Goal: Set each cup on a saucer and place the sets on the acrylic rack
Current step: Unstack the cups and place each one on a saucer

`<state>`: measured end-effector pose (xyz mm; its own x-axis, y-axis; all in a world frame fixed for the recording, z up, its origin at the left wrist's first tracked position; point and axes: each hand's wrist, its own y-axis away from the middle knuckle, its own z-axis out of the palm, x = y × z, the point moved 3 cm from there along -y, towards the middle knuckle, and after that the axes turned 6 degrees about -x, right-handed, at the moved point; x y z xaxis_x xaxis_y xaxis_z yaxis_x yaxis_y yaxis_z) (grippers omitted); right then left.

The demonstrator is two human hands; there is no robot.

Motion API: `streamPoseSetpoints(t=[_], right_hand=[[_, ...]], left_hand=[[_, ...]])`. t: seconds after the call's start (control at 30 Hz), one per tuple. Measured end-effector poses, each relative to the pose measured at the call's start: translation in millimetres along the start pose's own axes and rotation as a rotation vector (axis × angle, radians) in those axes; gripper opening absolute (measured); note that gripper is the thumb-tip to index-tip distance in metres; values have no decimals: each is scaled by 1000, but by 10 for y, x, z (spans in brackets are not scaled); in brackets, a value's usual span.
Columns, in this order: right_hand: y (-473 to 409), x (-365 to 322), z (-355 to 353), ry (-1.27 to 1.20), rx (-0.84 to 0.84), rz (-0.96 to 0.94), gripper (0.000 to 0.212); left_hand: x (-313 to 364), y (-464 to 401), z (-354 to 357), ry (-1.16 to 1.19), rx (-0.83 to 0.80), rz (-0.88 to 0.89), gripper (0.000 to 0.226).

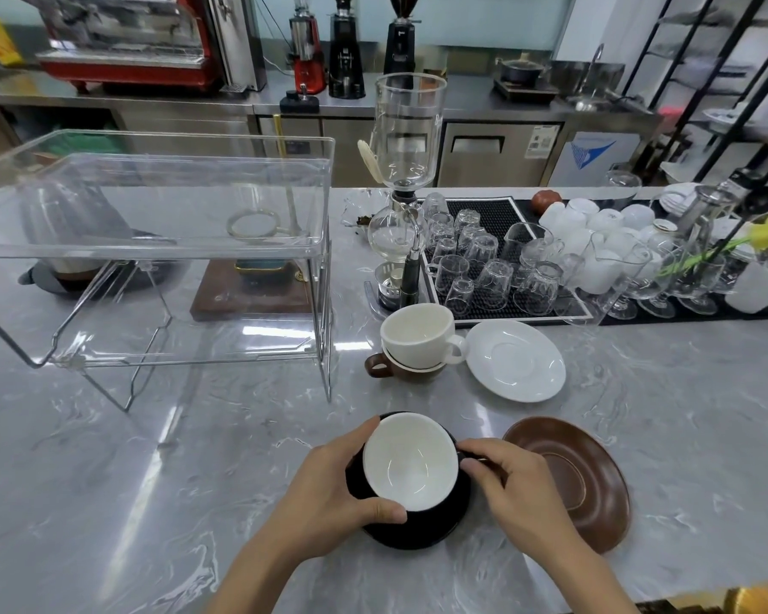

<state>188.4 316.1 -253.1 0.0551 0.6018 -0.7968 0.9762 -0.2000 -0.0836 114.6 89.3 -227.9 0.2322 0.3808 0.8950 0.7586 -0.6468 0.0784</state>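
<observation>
Black cup [411,463] sits on black saucer [417,531], near counter edge. Left hand [329,494] curls round its left wall; right hand [513,485] pinches the handle. Acrylic rack [151,241] lies ahead-left, nearer the left hand; both shelves hold no sets.

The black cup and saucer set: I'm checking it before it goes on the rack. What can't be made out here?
- Black cup handle, head view: hidden under the right hand fingers.
- Contact between cup and black saucer: covered by the cup body and left hand.
- Brown cup: interior hidden by the white cup stacked in it.
</observation>
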Motion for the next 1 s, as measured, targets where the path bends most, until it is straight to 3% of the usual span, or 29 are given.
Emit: streamPoseSetpoints(t=[0.6, 0.73, 0.87, 1.0], right_hand=[[13, -37, 0, 27, -34, 50, 23], [31, -47, -7, 40, -55, 54, 26], [55, -82, -16, 22, -65, 72, 29], [75, -152, -57, -4, -52, 83, 37]], left_hand=[[-158, 12, 58, 70, 5, -7, 86], [-210, 12, 68, 104, 13, -43, 91], [-220, 42, 83, 175, 28, -65, 109], [-161, 32, 67, 250, 96, -51, 106]])
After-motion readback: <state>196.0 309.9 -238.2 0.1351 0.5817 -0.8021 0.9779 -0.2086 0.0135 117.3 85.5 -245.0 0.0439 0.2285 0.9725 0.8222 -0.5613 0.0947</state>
